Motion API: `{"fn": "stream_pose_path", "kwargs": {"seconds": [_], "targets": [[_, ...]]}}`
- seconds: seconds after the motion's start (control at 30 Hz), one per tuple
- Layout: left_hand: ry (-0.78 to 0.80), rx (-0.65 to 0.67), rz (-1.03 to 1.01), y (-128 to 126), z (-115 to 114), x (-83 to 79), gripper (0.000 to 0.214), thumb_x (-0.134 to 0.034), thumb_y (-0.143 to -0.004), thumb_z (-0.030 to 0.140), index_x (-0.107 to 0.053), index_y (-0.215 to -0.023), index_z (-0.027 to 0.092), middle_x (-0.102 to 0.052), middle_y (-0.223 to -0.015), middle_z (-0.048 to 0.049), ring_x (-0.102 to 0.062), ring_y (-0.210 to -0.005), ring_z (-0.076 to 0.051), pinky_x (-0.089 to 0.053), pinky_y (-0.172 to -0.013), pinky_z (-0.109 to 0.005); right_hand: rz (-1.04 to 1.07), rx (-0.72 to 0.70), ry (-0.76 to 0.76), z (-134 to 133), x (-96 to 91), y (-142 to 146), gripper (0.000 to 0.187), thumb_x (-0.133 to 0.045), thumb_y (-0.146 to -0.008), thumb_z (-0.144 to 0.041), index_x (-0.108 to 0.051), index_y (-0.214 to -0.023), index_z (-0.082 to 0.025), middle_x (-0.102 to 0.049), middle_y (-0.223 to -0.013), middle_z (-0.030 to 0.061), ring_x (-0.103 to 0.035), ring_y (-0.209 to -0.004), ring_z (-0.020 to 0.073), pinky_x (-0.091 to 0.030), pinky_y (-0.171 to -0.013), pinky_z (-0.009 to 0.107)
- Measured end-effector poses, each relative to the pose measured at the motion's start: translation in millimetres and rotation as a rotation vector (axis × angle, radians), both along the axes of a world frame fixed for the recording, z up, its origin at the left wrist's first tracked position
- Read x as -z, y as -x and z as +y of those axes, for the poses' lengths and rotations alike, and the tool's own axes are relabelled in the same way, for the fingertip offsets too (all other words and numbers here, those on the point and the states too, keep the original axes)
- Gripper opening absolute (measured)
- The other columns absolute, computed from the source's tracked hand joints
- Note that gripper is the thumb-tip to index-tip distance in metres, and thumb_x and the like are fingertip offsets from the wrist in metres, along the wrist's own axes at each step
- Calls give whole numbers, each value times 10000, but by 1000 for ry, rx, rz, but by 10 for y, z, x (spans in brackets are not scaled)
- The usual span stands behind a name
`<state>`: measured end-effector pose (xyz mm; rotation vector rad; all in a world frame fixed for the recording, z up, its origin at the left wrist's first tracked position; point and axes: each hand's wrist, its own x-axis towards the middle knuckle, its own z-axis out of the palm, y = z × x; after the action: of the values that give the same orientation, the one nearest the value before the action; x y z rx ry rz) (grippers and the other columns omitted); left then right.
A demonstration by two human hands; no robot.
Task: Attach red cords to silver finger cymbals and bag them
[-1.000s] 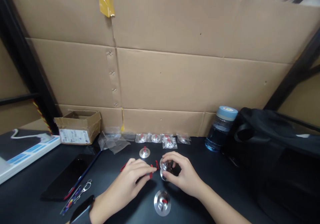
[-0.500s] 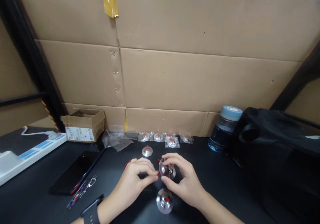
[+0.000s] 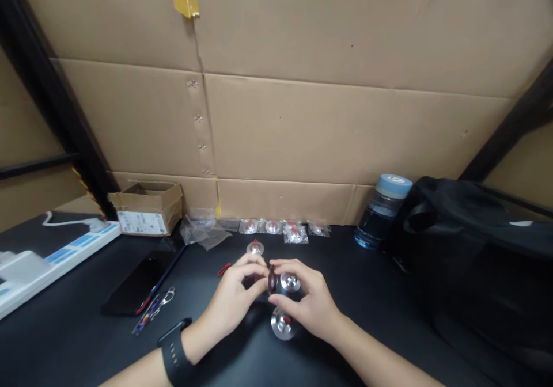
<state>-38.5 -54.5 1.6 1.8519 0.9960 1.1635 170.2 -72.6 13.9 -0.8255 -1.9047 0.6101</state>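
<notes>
Just below the middle of the frame, the right hand [image 3: 302,292] has its grip on the rim of a metal disc [image 3: 272,281], turned edge-on. Against it, the left hand [image 3: 242,286] has its grip pinched on what looks like a red cord [image 3: 257,277], mostly hidden by the fingers.

The cord is thin and soft, so its end could bend or fray instead of passing through a hole, especially if the two hands are out of line. The disc is smooth and pinched only at its edge; a slight twist could let it slip onto the table [image 3: 259,364]. A second disc [image 3: 290,282] sits just beside the right fingers, and I cannot tell whether they touch it; a careless turn of the wrist could knock it. A third disc [image 3: 283,325], below the right hand, risks a bump from the palm.

Counted, there are four loose discs: those three and one with a red loop [image 3: 254,248] above the left hand. One spare cord [image 3: 224,269] lies left of the left hand. Along the back are four spots of small packets [image 3: 273,227]; the third looks doubled, so the exact number is unclear. There is one box [image 3: 149,208] at left, one power strip [image 3: 73,253], one phone [image 3: 140,283], one keychain [image 3: 151,312], one bottle [image 3: 380,217] at right, one black bag [image 3: 475,277] and one watch [image 3: 175,349].
</notes>
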Motion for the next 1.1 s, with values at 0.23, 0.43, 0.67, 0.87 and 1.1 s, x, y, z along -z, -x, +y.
{"fn": "stream_pose_path", "kwargs": {"seconds": [0.23,0.43,0.67,0.87,1.1], "targets": [[-86,-56,80,-27,-30,-32,102,-688,-911,256,-762,-854,214,-604,-1106,-71,-601,-1123,-233,-470,-1062,-406,35,15,69,20,72,32,272,-871,-775,-302,-708,-985,-249,-748,-1225,89,-704,-1170,261,-552,-1011,389],[-131,-143,179,-18,-48,10,123,-653,-939,262,-766,-898,235,-576,-1177,-73,-564,-1171,-239,-450,-1072,-428,31,57,120,55,90,18,147,-802,-855,-348,-766,-959,-250,-752,-1220,81,-714,-1141,254,-548,-1010,399],[-187,-204,330,-18,-97,-61,144,-645,-953,306,-768,-897,257,-585,-1168,-56,-530,-1183,-265,-407,-1040,-479,-91,85,34,59,57,-7,118,-674,-948,-294,-783,-949,-250,-732,-1215,85,-697,-1117,243,-552,-982,409],[-317,-210,473,10,-152,-123,128,-651,-956,295,-775,-927,281,-621,-1179,-59,-479,-1203,-286,-352,-992,-471,-131,80,15,21,43,22,131,-639,-935,-227,-769,-934,-233,-713,-1217,98,-676,-1132,247,-545,-983,414],[-390,-171,538,33,-179,-148,138,-626,-978,304,-748,-919,280,-658,-1152,-46,-480,-1240,-283,-297,-948,-427,-128,67,29,24,16,10,115,-660,-861,-161,-754,-859,-227,-658,-1235,93,-638,-1150,246,-522,-1003,409]]}}
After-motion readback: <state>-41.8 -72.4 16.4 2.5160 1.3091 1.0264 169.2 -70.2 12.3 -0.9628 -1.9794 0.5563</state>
